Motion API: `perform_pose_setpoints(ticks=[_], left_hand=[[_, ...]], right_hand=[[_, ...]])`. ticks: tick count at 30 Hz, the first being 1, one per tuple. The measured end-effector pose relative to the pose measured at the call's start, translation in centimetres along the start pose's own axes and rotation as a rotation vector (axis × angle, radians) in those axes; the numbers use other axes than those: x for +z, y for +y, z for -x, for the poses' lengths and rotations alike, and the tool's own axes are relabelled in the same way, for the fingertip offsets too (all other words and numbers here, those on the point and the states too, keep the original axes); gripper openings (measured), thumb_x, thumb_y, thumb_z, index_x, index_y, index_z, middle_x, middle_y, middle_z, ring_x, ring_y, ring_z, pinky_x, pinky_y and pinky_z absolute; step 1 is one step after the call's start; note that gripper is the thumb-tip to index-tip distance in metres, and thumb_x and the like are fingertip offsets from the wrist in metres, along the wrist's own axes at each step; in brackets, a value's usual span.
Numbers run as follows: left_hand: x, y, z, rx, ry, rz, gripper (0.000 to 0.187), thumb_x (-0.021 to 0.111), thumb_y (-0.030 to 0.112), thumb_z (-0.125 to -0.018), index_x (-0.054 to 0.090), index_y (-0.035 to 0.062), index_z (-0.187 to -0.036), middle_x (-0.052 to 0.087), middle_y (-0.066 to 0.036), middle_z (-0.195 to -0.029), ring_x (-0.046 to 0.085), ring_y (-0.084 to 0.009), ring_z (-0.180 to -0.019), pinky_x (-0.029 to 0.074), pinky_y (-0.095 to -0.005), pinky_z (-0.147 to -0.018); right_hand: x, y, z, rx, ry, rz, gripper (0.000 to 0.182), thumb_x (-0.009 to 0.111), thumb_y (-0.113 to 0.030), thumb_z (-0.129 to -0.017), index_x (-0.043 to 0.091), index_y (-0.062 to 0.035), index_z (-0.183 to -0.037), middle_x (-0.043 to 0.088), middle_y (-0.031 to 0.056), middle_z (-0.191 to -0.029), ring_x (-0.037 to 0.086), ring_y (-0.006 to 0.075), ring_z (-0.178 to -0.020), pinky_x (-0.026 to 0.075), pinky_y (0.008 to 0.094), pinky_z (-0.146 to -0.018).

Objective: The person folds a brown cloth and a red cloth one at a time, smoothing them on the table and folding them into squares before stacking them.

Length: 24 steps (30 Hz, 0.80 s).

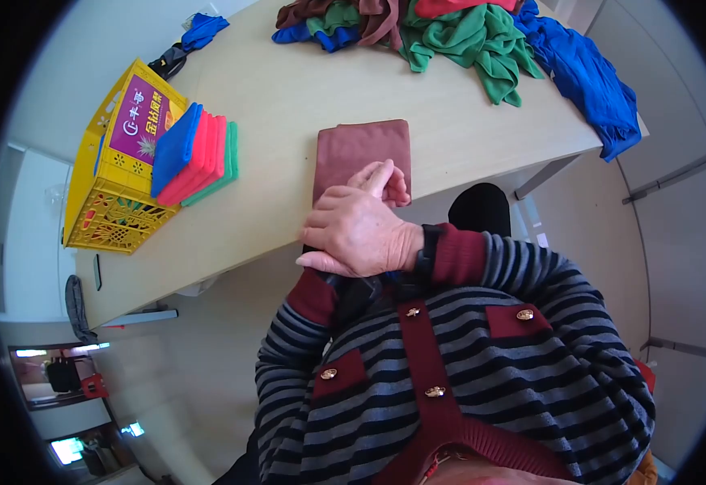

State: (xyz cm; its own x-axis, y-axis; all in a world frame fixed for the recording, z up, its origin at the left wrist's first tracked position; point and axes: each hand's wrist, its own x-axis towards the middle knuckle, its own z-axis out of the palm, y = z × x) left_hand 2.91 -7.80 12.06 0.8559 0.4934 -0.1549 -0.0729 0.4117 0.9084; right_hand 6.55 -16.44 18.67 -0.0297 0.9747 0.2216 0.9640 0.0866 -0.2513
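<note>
A folded brown cloth lies flat near the table's front edge. Over its lower part is my left hand, partly covered, its visible fingers loosely curled and nothing seen in them. My right hand crosses on top from the right, palm down, its fingers and thumb wrapped round my left wrist area. The exact grip underneath is hidden. A black band circles my right wrist.
On the table's left, a yellow crate stands beside folded blue, red and green cloths. Loose brown, green, red and blue cloths are heaped at the back; blue fabric hangs over the right edge. A dark flat object lies front left.
</note>
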Motion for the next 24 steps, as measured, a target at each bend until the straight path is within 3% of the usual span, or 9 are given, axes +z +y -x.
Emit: perform_pose_setpoints(ticks=[1,4,6,8,10,12,16,18,24], left_hand=[[0.2,0.4,0.2,-0.130,-0.129,-0.031,0.024,0.049,0.026,-0.106,0.062,0.0059,-0.104,0.064,-0.006,-0.096,0.061,-0.0148,-0.087,0.050,-0.0291,-0.087],[-0.5,-2.1,-0.1,-0.125,-0.394,0.131,0.026,0.054,0.028,-0.103,0.060,0.0045,-0.111,0.064,-0.006,-0.098,0.062,-0.0166,-0.093,0.050,-0.0300,-0.086],[-1.7,-3.5,-0.2,-0.108,-0.510,0.216,0.028,0.056,0.029,-0.102,0.060,0.0038,-0.114,0.064,-0.006,-0.100,0.062,-0.0175,-0.096,0.051,-0.0304,-0.086],[-3.9,-3.9,-0.5,-0.029,-0.276,0.062,0.025,0.056,0.024,-0.101,0.060,0.0033,-0.114,0.065,-0.008,-0.099,0.062,-0.0200,-0.093,0.051,-0.0335,-0.086],[-4.7,-2.2,-1.3,0.009,-0.157,-0.017,0.023,0.056,0.022,-0.100,0.060,0.0030,-0.115,0.066,-0.009,-0.099,0.062,-0.0212,-0.091,0.051,-0.0350,-0.086],[-4.3,0.5,-3.5,0.266,0.104,-1.104,0.021,0.054,0.018,-0.101,0.059,0.0031,-0.114,0.066,-0.012,-0.110,0.062,-0.0271,-0.098,0.049,-0.0404,-0.090],[-6.5,-3.3,-8.2,0.579,0.310,-1.653,0.027,0.051,0.019,-0.102,0.058,0.0040,-0.122,0.062,-0.014,-0.127,0.059,-0.0321,-0.112,0.044,-0.0451,-0.099],[-7.1,-3.7,-8.8,0.594,0.318,-1.669,0.030,0.050,0.021,-0.102,0.057,0.0048,-0.126,0.060,-0.014,-0.131,0.057,-0.0324,-0.117,0.042,-0.0456,-0.101],[-8.9,-5.1,-8.2,0.573,0.318,-1.696,0.044,0.052,0.029,-0.101,0.051,0.0075,-0.139,0.050,-0.014,-0.146,0.047,-0.0329,-0.134,0.032,-0.0500,-0.113]], right_hand=[[0.5,0.6,0.2,0.005,-0.004,0.001,0.034,0.059,-0.037,-0.092,0.067,-0.0047,-0.103,0.065,0.0134,-0.102,0.063,0.0331,-0.092,0.049,0.0443,-0.088],[4.2,4.1,0.8,-0.247,0.335,-0.187,0.036,0.055,-0.037,-0.094,0.065,-0.0037,-0.102,0.065,0.0120,-0.098,0.062,0.0340,-0.091,0.048,0.0463,-0.085],[5.7,6.1,0.9,-0.191,0.444,-0.228,0.033,0.054,-0.036,-0.095,0.065,-0.0057,-0.101,0.064,0.0113,-0.095,0.061,0.0347,-0.091,0.047,0.0457,-0.086],[6.8,8.5,1.0,-0.130,0.559,-0.270,0.030,0.054,-0.035,-0.095,0.065,-0.0077,-0.100,0.063,0.0106,-0.092,0.060,0.0354,-0.090,0.047,0.0452,-0.087],[7.9,11.4,0.9,0.156,0.518,-0.315,0.034,0.051,-0.035,-0.097,0.064,-0.0077,-0.113,0.064,0.0135,-0.108,0.059,0.0362,-0.104,0.045,0.0467,-0.094],[9.3,12.6,0.2,0.186,0.513,-0.213,0.037,0.051,-0.034,-0.097,0.061,-0.0065,-0.120,0.061,0.0149,-0.118,0.054,0.0365,-0.113,0.042,0.0468,-0.100],[11.0,13.6,-0.8,0.272,0.437,0.067,0.049,0.051,-0.035,-0.098,0.053,-0.0051,-0.137,0.050,0.0170,-0.142,0.042,0.0368,-0.135,0.032,0.0470,-0.112],[11.8,13.7,-0.8,0.301,0.266,0.171,0.055,0.050,-0.038,-0.099,0.047,-0.0071,-0.145,0.043,0.0155,-0.151,0.035,0.0361,-0.143,0.027,0.0471,-0.117],[11.6,16.5,-1.3,0.350,0.244,0.178,0.057,0.045,-0.041,-0.101,0.044,-0.0083,-0.147,0.044,0.0141,-0.151,0.036,0.0372,-0.141,0.027,0.0488,-0.117]])
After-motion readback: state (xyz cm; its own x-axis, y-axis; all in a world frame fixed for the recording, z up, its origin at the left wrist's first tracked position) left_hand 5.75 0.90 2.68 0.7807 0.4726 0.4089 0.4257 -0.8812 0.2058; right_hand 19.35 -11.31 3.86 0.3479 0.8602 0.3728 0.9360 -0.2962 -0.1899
